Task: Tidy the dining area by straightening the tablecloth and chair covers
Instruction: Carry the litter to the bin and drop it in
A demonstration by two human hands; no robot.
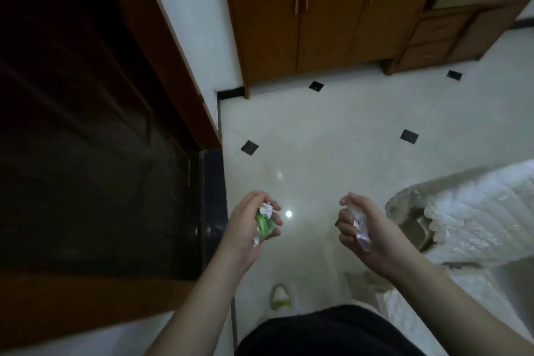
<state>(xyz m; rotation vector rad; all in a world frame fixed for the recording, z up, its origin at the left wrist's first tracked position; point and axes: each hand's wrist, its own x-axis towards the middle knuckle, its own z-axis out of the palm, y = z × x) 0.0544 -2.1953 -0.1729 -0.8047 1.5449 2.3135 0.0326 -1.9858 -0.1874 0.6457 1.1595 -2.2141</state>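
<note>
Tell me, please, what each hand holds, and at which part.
Left hand: a crumpled green and white wrapper, enclosed in the fingers. Right hand: a clear plastic scrap, across the palm.

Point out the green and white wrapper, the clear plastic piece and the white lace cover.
green and white wrapper (264,221), head view, on its green middle.
clear plastic piece (359,225), head view, on the crumpled part against the palm.
white lace cover (476,211), head view, on its upper draped surface.

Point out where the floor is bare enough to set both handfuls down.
Bare tile runs from the wooden cupboard to the left hand and right hand. Crowded: lace cloth at right, green-and-white slipper near the feet, dark doorway at left.
</note>
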